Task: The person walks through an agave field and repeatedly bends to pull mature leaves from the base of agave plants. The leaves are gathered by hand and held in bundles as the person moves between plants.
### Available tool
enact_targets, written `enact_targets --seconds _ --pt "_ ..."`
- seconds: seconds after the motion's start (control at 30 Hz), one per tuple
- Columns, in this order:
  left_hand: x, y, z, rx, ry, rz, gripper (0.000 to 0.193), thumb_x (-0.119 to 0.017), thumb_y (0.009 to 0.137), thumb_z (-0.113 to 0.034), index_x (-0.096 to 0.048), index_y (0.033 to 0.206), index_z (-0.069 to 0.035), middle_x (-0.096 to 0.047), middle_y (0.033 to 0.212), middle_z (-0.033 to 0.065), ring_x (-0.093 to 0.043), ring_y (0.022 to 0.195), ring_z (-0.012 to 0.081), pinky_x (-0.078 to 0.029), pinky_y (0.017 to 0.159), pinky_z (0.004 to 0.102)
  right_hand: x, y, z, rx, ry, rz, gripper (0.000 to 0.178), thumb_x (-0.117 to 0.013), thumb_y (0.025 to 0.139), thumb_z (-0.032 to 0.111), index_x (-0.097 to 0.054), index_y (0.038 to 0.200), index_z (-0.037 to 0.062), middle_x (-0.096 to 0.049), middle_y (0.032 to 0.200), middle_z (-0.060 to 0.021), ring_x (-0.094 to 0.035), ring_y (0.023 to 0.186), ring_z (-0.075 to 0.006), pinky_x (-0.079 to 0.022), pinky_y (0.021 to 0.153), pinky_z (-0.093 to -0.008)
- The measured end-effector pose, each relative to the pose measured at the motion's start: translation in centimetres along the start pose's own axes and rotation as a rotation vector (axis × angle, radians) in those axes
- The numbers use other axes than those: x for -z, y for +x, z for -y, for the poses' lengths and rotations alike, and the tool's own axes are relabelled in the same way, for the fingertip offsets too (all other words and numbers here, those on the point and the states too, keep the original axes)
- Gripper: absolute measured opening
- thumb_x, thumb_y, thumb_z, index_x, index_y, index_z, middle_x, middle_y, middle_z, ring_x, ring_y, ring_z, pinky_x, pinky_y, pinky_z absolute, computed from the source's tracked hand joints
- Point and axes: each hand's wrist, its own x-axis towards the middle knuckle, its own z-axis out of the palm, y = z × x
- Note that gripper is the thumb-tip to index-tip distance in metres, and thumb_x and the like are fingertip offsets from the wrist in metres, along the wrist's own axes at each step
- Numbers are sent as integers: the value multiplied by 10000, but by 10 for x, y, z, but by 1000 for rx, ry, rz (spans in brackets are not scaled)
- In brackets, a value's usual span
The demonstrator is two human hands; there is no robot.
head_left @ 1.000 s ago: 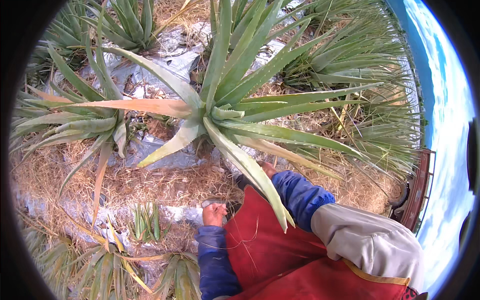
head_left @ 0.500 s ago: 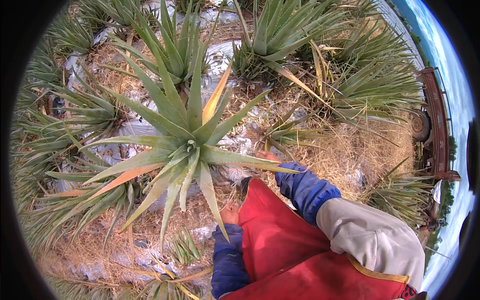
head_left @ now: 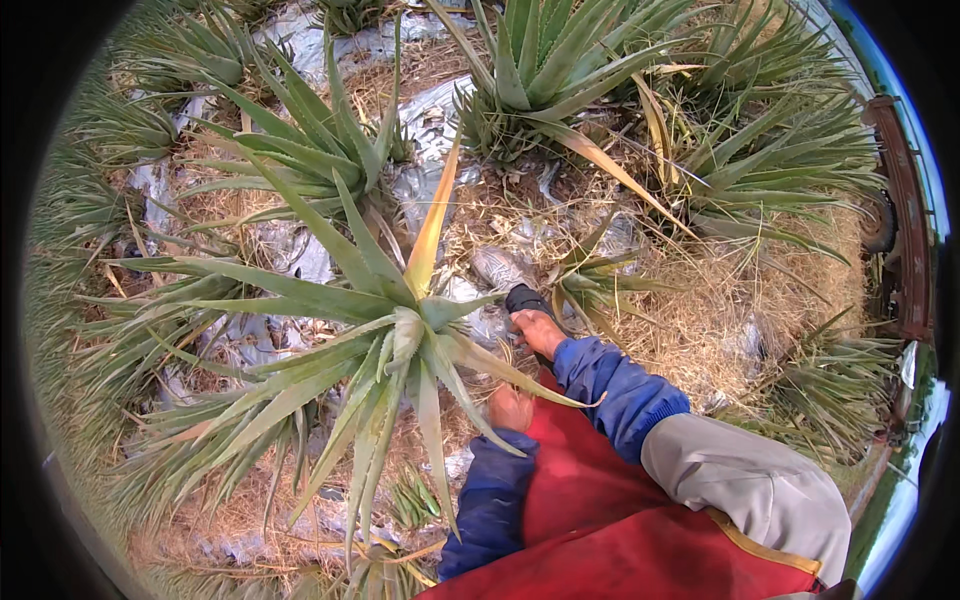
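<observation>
Right hand (head_left: 537, 331) closed around a dark handle (head_left: 524, 299), which juts out just beyond the knuckles; whatever lies past the handle hidden among dry leaves. Left hand (head_left: 510, 409) curled into a loose fist just below and slightly left of the right hand, tucked under a drooping leaf, near the base of a big spiky plant (head_left: 400, 340); impossible to tell whether anything is gripped in it. Both hands emerging from blue sleeves (head_left: 610, 385), with a red apron (head_left: 600, 520) below them and a grey sleeve (head_left: 750, 490) further down to the right.

Left of both hands, the big spiky plant spreading long green pointed leaves in a star, one yellow-orange leaf (head_left: 432, 225) standing up from its centre. Just right of the right hand, a small young plant (head_left: 590, 280) with thin leaves. Beyond the hands, more large spiky plants (head_left: 560, 70), grey plastic sheeting (head_left: 430, 140) on the ground and dry straw (head_left: 720, 310) spread to the right. Below the left hand, a few cut green leaf pieces (head_left: 415, 500) lying on straw.
</observation>
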Motion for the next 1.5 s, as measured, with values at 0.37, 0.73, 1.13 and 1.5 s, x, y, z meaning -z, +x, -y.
enact_targets --seconds 0.37,0.73,1.13,1.5 --pt "-157 83 -150 -109 642 -121 757 -546 888 -54 -137 1519 35 -675 951 112 -629 876 190 -483 869 320 31 128 136 -10 246 -83 467 -474 980 309 -479 1364 44 -640 1139 -100 -644 882 -195 -535 674 -313" --pt "-208 231 -304 -213 344 -20 499 -521 987 -167 -403 1413 64 -594 1274 155 -561 1152 165 -455 949 283 150 376 177 149 124 -296 398 -477 971 228 -507 1342 87 -593 1249 -64 -584 1070 -197 -458 963 -388" --pt "-143 319 -291 39 357 -321 535 -538 989 -245 -401 1434 17 -574 1326 144 -573 1173 206 -488 912 307 122 451 192 117 -366 -216 414 -549 961 357 -566 1305 128 -602 1242 -37 -561 1104 -218 -435 941 -340" --pt "-192 478 -278 -64 336 -22 621 -466 991 -459 -416 1441 -34 -447 1451 165 -455 1315 284 -418 1027 414 102 455 199 211 486 -283 398 -516 971 312 -589 1256 43 -629 1195 -77 -605 1020 -218 -492 870 -345"
